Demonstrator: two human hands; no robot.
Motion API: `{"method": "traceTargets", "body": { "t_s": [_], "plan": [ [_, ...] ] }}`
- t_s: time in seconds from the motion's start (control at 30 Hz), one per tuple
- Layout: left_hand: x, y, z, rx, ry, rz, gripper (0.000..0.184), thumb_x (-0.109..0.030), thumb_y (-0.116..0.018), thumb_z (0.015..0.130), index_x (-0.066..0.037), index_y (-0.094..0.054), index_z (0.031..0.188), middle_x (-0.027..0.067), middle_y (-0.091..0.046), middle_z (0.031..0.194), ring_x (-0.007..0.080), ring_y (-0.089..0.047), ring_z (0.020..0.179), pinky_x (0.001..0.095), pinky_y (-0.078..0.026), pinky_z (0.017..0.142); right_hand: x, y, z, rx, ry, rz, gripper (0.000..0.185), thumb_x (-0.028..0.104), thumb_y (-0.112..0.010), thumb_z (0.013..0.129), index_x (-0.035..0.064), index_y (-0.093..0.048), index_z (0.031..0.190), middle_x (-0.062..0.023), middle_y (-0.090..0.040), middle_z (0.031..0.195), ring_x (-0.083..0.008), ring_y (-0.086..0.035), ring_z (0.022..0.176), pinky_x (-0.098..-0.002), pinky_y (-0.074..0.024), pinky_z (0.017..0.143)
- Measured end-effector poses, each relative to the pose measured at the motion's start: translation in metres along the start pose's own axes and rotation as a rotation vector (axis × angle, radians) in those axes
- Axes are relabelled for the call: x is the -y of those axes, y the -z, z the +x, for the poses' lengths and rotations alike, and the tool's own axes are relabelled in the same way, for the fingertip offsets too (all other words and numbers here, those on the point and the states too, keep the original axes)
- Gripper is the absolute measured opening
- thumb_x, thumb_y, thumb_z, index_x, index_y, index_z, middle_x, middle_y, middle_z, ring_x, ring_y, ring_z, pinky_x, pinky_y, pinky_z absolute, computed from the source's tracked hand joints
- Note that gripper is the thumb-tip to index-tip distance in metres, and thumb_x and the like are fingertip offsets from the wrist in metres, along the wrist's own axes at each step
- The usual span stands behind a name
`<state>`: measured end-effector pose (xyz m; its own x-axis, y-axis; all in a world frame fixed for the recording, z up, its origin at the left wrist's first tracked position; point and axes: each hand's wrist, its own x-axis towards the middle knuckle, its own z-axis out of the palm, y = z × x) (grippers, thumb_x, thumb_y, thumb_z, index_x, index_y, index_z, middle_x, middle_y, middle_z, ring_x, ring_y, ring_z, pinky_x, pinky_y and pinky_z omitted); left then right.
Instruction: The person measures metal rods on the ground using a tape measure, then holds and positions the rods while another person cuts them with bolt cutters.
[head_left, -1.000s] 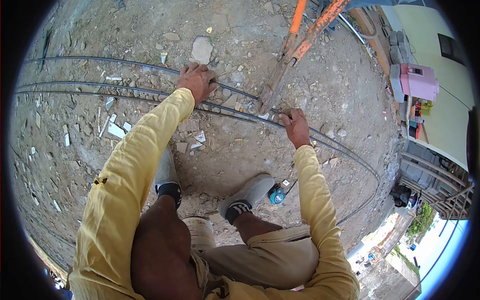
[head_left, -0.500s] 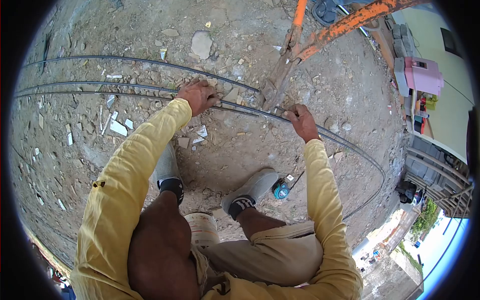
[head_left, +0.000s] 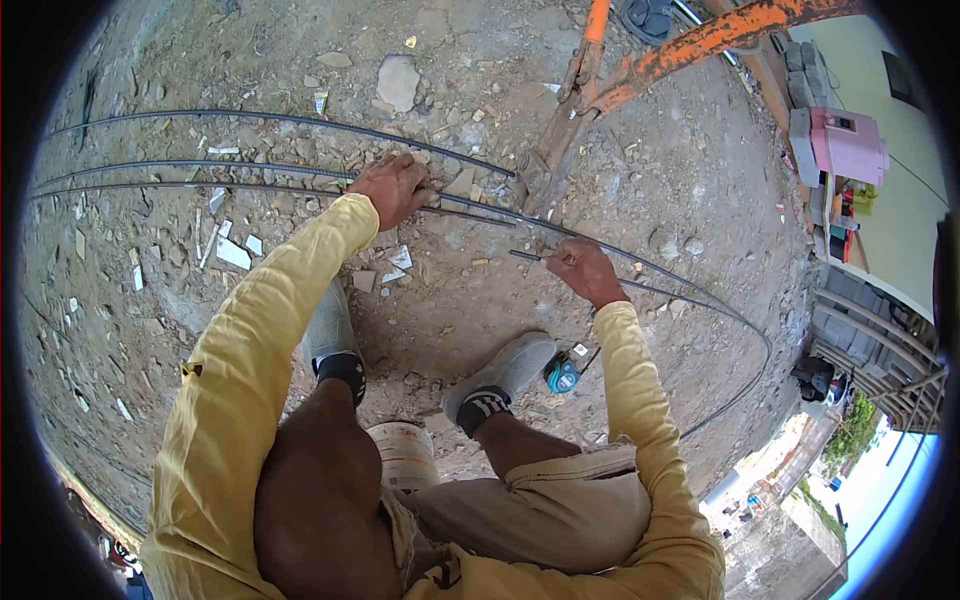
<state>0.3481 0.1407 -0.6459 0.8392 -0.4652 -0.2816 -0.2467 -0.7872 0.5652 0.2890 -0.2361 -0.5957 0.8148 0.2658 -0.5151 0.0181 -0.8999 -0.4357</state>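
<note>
My left hand [head_left: 393, 190] is closed around a dark steel rebar [head_left: 300, 170] in the middle of the view. A thinner rod runs close under that hand, its cut end [head_left: 490, 218] sticking out to the right. My right hand [head_left: 585, 270] pinches another rebar piece [head_left: 527, 256] near its free end. That piece extends rightward beside a long bar that bends round at the far right. Between and beyond my hands, the jaws of an orange-handled bolt cutter [head_left: 545, 180] lie near the bars. A third rebar [head_left: 330, 124] ends by the jaws.
A teal tape measure [head_left: 562, 376] lies by my right shoe [head_left: 500, 375]. Below me is a white bucket [head_left: 403, 450]. Tile shards [head_left: 233, 253] and stones litter the dirt. At the right are a pink container [head_left: 848, 148] and stacked blocks [head_left: 800, 65].
My right hand has moved slightly down and left, drawing its rebar end away from the cutter jaws and the long bar. My left hand stays almost in place.
</note>
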Motion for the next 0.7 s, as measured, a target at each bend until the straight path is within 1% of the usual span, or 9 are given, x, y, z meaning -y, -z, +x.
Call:
{"method": "traceTargets", "body": {
  "t_s": [0.03,0.13,0.23,0.33,0.43,0.53,0.63,0.7],
  "plan": [
    [-0.003,0.004,0.000,0.023,0.015,-0.010,0.042,-0.038,-0.058,0.091,-0.001,-0.058,0.109,0.0206,-0.058,0.113,0.0384,-0.055,0.111,0.0457,-0.042,0.101,0.006,-0.001,-0.001,-0.005,-0.037,-0.041,0.032,0.038,-0.068,0.083,0.0060,-0.067,0.081,-0.0143,-0.066,0.085,-0.0355,-0.062,0.087,-0.0434,-0.0477,0.082],
    [-0.004,0.004,0.000,-0.018,0.010,0.000,0.043,-0.039,-0.057,0.092,0.000,-0.057,0.112,0.0214,-0.057,0.118,0.0383,-0.053,0.115,0.0442,-0.044,0.100,0.009,-0.010,-0.001,-0.223,-0.071,-0.047,0.032,0.040,-0.066,0.085,0.0082,-0.067,0.092,-0.0147,-0.066,0.084,-0.0376,-0.062,0.087,-0.0454,-0.0481,0.082],
    [-0.008,0.008,0.000,-0.005,0.028,0.016,0.044,-0.040,-0.056,0.093,-0.001,-0.056,0.114,0.0219,-0.056,0.122,0.0382,-0.052,0.120,0.0431,-0.043,0.102,0.022,-0.010,0.002,-0.339,-0.302,0.041,0.035,0.039,-0.063,0.088,0.0109,-0.063,0.108,-0.0163,-0.068,0.089,-0.0412,-0.062,0.088,-0.0473,-0.0483,0.082],
    [-0.005,0.005,0.004,0.000,0.031,0.057,0.044,-0.040,-0.055,0.094,-0.002,-0.056,0.116,0.0224,-0.054,0.126,0.0377,-0.050,0.123,0.0427,-0.042,0.103,0.017,-0.008,0.013,-0.315,-0.350,-0.037,0.039,0.039,-0.060,0.089,0.0139,-0.058,0.119,-0.0182,-0.069,0.097,-0.0423,-0.063,0.092,-0.0474,-0.0489,0.083],
    [-0.005,-0.001,0.006,-0.171,0.001,0.144,0.042,-0.040,-0.056,0.093,-0.003,-0.058,0.113,0.0199,-0.056,0.121,0.0368,-0.053,0.118,0.0431,-0.043,0.101,0.017,-0.007,0.020,-0.208,-0.331,-0.112,0.037,0.040,-0.057,0.091,0.0167,-0.058,0.119,-0.0198,-0.068,0.102,-0.0413,-0.064,0.096,-0.0472,-0.0488,0.085],
    [-0.003,0.013,0.022,-0.110,-0.024,0.036,0.039,-0.040,-0.057,0.092,-0.004,-0.060,0.109,0.0171,-0.057,0.113,0.0360,-0.056,0.111,0.0443,-0.043,0.098,0.015,-0.006,0.027,-0.288,-0.388,-0.091,0.035,0.042,-0.055,0.092,0.0193,-0.060,0.118,-0.0199,-0.068,0.101,-0.0410,-0.064,0.095,-0.0474,-0.0490,0.085],
    [-0.006,0.020,0.028,-0.079,0.003,0.038,0.036,-0.038,-0.058,0.092,-0.005,-0.061,0.105,0.0153,-0.057,0.108,0.0356,-0.057,0.106,0.0452,-0.044,0.095,0.010,0.002,0.033,-0.258,-0.346,-0.140,0.033,0.042,-0.055,0.093,0.0202,-0.061,0.116,-0.0195,-0.068,0.100,-0.0414,-0.063,0.095,-0.0476,-0.0489,0.084],
    [-0.004,0.020,0.029,-0.105,-0.025,0.034,0.037,-0.038,-0.059,0.092,-0.004,-0.060,0.106,0.0158,-0.057,0.108,0.0357,-0.057,0.106,0.0453,-0.044,0.095,0.009,0.004,0.034,-0.256,-0.360,-0.151,0.033,0.043,-0.055,0.093,0.0202,-0.062,0.115,-0.0190,-0.069,0.099,-0.0413,-0.063,0.096,-0.0477,-0.0487,0.084]
  ]
}}
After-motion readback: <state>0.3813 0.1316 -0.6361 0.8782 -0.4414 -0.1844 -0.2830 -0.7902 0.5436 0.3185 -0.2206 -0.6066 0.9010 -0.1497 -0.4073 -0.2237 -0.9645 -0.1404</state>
